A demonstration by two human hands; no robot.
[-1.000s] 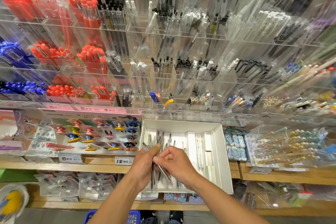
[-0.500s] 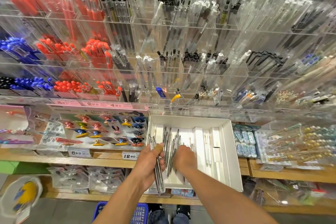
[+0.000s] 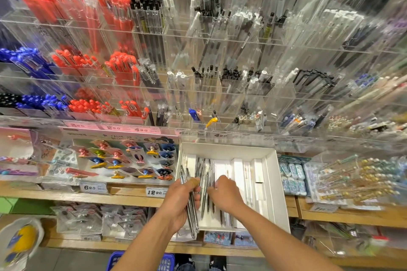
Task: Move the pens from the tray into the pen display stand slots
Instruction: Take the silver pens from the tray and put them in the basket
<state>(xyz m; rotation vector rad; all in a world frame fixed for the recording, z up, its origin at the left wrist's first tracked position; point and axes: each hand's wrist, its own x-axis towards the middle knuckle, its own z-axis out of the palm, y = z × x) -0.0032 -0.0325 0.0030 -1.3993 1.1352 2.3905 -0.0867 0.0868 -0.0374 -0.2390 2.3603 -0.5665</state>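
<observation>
From my head camera I see the white tray [image 3: 273,182] on the wooden shelf [image 3: 132,199], and my left hand [image 3: 179,201] is at the tray's left edge with its fingers and thumb curled tight around a bunch of silver pens [image 3: 190,202]. My right hand [image 3: 224,193] is inside the tray, fingers bent down onto the loose pens [image 3: 206,174] lying there, but I cannot tell if it has picked one up. The clear pen display stand [image 3: 220,86] rises just behind the tray, its slots full of red, blue, black and white pens.

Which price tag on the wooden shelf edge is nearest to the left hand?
The 12.90 tag, just beside the left hand; the 6.90 tag sits farther left.
</observation>
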